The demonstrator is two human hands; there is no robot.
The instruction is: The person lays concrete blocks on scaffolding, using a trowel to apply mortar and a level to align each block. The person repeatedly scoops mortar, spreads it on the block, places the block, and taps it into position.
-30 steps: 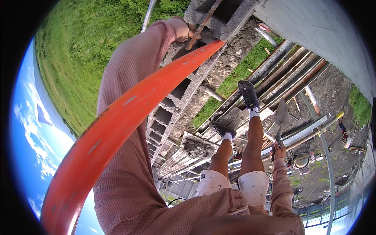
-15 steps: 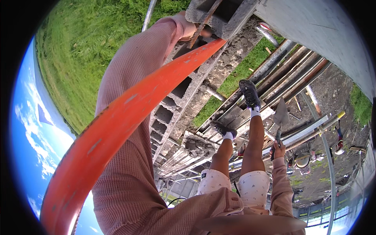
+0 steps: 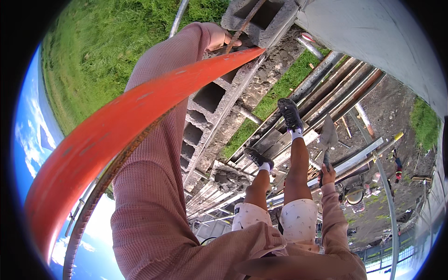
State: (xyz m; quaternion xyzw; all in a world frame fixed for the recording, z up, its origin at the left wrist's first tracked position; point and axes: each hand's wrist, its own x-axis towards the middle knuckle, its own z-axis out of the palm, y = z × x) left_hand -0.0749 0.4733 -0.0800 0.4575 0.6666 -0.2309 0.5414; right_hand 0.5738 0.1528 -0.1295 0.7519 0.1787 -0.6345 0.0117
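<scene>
My right hand [image 3: 328,174] is closed round the handle of a pointing trowel [image 3: 329,134], its blade turned away from me above the planks. At the block wall [image 3: 215,98], my left hand [image 3: 218,37] reaches in by a rusty rebar [image 3: 242,27], its fingers partly stretched out and partly hidden behind the bar. Right beside those fingers is a grey hollow concrete block [image 3: 279,21], higher than the open-celled row. A long orange bar [image 3: 126,112] crosses close in front of my left arm, its far end by the block.
Scaffold planks and pipes [image 3: 336,86] lie beside my shoes. A mortar board [image 3: 228,179] with grey mortar rests near my feet. A smooth grey wall [image 3: 368,35] rises at the upper right. Another rebar [image 3: 100,205] curves at lower left. Below, people stand on dirt ground.
The orange bar has shifted left and lower in view, and the rebar at lower left now shows. My left fingers show more clearly by the block. My right hand still holds the trowel.
</scene>
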